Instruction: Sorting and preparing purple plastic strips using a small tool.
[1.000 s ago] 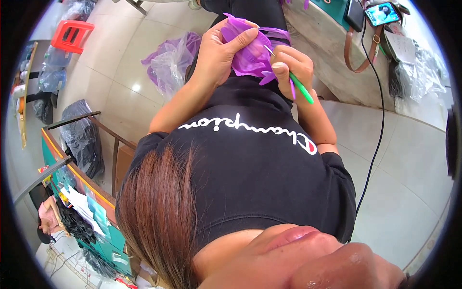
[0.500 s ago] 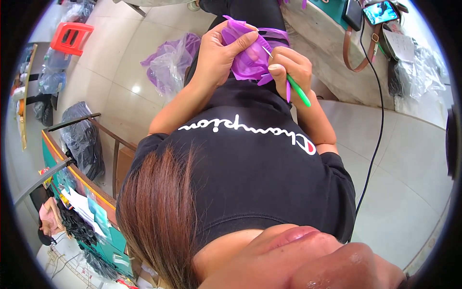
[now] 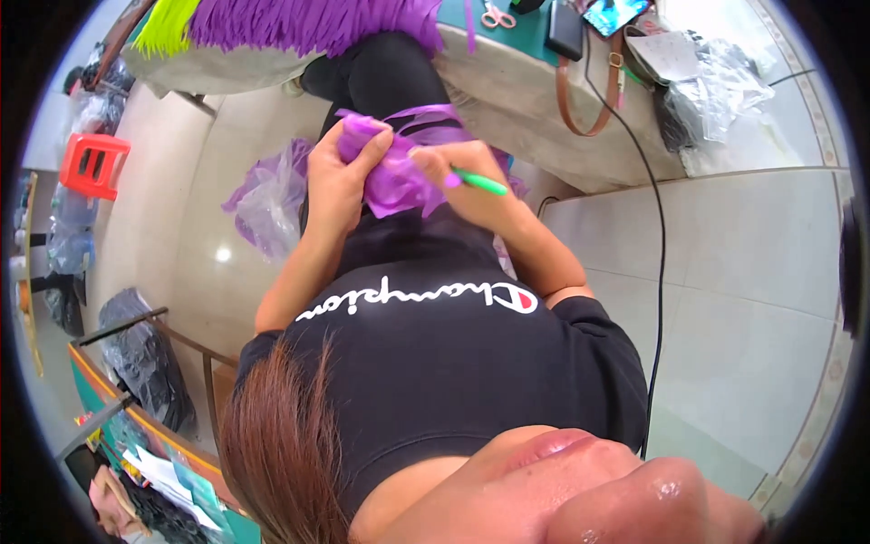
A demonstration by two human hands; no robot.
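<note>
My left hand [image 3: 337,181] is closed on the upper left edge of a crumpled, thin purple piece [image 3: 399,186], with a folded part under the thumb. This soft, sheer-looking piece has long narrow purple strips [image 3: 435,113] trailing onto my black-trousered leg. At the piece's right side, my right hand [image 3: 476,177] is closed round a slim green-handled tool [image 3: 482,183]. The handle points out to the right; its working end is hidden by the fingers and blur. A short purple bit [image 3: 452,181] shows beside the handle.
A table ahead bears a row of purple strips [image 3: 313,23], lime-green strips [image 3: 165,25], pink-handled scissors [image 3: 497,16] and a lit phone [image 3: 616,13]. A brown strap [image 3: 573,111] hangs over its edge. A black cable [image 3: 660,208] runs down the right. Plastic bags [image 3: 269,204] and a red stool [image 3: 93,166] are at left.
The view has shifted, bringing more of the table and its hanging strips in. The tool's thin metal tip, visible earlier at the purple piece, is now hidden, and my right hand is blurred.
</note>
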